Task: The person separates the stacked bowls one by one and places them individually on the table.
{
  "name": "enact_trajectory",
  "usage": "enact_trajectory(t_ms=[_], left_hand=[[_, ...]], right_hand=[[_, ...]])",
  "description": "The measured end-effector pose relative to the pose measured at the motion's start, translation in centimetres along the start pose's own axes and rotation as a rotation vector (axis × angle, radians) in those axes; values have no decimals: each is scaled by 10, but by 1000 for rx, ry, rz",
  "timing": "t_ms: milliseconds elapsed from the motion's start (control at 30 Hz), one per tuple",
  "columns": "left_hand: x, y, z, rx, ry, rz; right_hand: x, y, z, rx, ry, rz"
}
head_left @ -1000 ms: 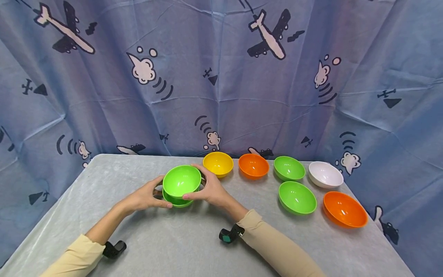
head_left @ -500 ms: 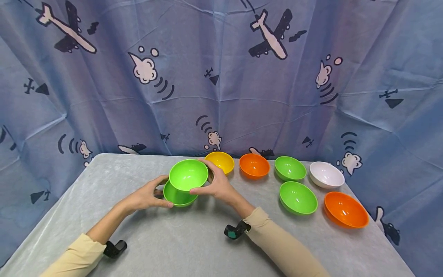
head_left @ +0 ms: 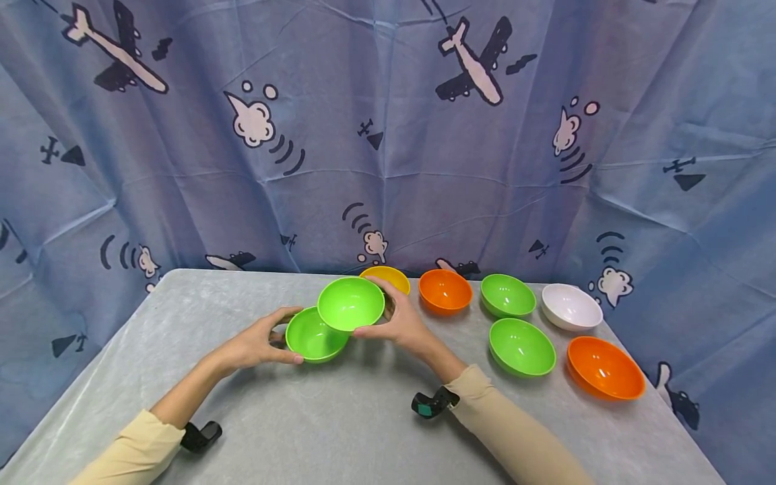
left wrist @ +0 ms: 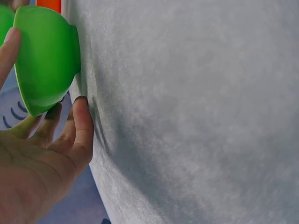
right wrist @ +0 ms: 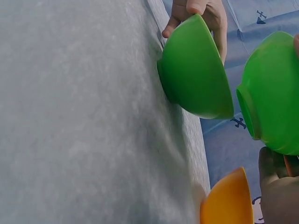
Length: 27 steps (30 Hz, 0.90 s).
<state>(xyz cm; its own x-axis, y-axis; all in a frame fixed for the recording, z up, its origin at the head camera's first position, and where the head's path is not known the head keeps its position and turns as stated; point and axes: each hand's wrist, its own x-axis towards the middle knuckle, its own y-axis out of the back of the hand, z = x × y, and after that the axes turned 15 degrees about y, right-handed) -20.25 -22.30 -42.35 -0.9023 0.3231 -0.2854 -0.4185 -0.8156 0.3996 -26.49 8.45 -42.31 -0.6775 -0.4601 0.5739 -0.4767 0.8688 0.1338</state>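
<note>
With its thumb and fingers round the left side, my left hand [head_left: 257, 342] grips a green bowl [head_left: 310, 340] that stands upright on the table. My right hand [head_left: 401, 325] holds a second green bowl [head_left: 351, 303] by its right side, thumb at the near edge and fingers behind. In the right wrist view this raised bowl [right wrist: 275, 93] is off the table and apart from the standing one [right wrist: 194, 70]. In the left wrist view the thumb touches the standing bowl [left wrist: 46, 56] near its rim, with the fingers at its side.
Behind the right hand stands a yellow bowl [head_left: 391, 277], partly covered. Rightward along the back come an orange bowl [head_left: 445, 292], a green bowl [head_left: 508, 295] and a white bowl [head_left: 571, 306]. Nearer stand another green bowl [head_left: 522, 347] and a large orange bowl [head_left: 605, 368]. A patterned curtain [head_left: 315, 135] hangs behind.
The right hand has lifted its green bowl from over the lower one and carried it to the right, uncovering more of the lower bowl. The left hand has stayed in place.
</note>
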Motion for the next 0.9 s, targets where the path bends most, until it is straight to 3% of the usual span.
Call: enact_trajectory(t_ms=[900], left_hand=[[-1, -1, 2, -8, 14, -1]], right_hand=[[-34, 44, -11, -55, -71, 69]])
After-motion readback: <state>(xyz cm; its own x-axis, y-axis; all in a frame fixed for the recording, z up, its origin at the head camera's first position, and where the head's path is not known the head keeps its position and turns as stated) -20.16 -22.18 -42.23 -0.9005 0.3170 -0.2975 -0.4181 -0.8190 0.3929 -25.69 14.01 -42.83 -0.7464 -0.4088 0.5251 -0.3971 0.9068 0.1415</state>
